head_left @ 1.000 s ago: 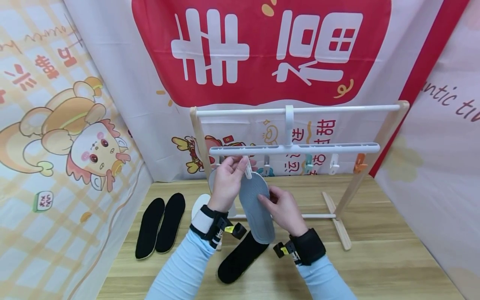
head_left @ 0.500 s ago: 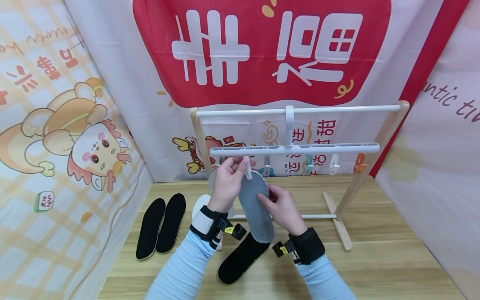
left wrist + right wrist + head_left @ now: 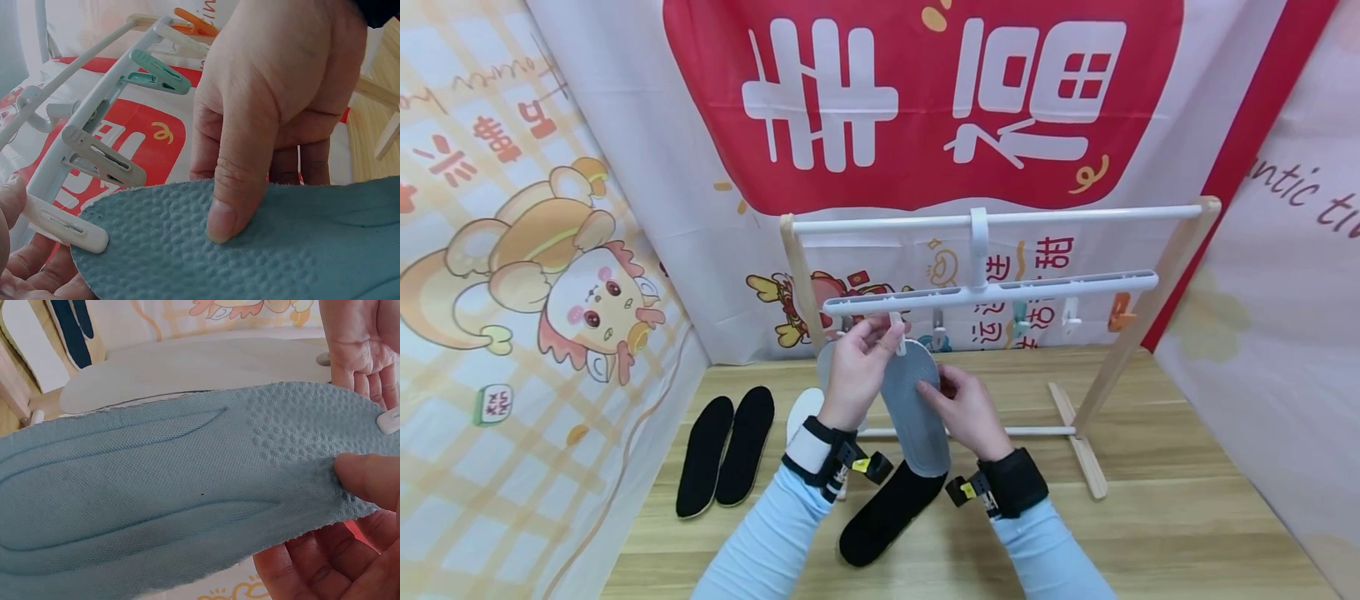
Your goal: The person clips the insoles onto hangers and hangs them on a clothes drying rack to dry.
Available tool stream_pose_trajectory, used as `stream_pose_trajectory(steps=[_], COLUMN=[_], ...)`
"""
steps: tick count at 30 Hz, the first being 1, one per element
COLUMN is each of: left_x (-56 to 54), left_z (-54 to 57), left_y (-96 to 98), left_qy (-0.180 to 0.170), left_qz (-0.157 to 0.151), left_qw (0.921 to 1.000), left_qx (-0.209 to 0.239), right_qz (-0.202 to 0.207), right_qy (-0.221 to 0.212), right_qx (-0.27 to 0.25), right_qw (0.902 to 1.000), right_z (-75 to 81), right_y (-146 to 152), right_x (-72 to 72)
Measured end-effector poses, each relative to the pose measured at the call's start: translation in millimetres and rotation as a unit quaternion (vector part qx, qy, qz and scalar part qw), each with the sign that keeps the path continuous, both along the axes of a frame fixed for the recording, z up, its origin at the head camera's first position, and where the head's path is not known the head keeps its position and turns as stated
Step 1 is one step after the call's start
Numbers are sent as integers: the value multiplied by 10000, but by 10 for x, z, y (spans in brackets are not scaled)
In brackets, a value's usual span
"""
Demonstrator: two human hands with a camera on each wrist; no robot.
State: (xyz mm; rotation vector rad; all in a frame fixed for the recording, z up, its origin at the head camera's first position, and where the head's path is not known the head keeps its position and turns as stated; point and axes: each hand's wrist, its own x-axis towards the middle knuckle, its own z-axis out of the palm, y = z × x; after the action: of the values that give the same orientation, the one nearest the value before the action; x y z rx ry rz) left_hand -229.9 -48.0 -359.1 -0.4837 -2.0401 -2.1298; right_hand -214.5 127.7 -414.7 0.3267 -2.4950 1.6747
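My left hand pinches a white clip that hangs from the white hanger. The clip's tip overlaps the upper end of a grey-blue insole, dimpled at that end. My right hand holds the same insole by its right edge, thumb on the front face and fingers behind. Another pale insole hangs behind it, mostly hidden by my left hand in the head view. Farther along the hanger are a grey clip, a green clip, a white one and an orange one.
The hanger hooks over the top bar of a rack with wooden posts. Two black insoles lie at the left of the wooden table. A third black insole lies below the grey-blue one, and a white insole lies near the rack's left foot.
The hanger has tilted, its right end now higher. The grey-blue insole's lower end has risen slightly, and both hands have shifted a little right, keeping their grips.
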Motion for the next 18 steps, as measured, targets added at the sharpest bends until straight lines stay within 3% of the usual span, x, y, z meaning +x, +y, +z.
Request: stream_pose_trajectory(steps=[6,18], left_x=[42,286], left_z=[-115,-352], left_y=[-64,-200], left_qy=[57,-29], left_qz=[108,112], left_qw=[9992,9991], left_qx=[-380,-404], right_qz=[-2,-20], right_qy=[142,320], right_qx=[20,-26], right_qw=[9999,9995], right_z=[-47,-83], right_y=[56,135], right_x=[-40,-106])
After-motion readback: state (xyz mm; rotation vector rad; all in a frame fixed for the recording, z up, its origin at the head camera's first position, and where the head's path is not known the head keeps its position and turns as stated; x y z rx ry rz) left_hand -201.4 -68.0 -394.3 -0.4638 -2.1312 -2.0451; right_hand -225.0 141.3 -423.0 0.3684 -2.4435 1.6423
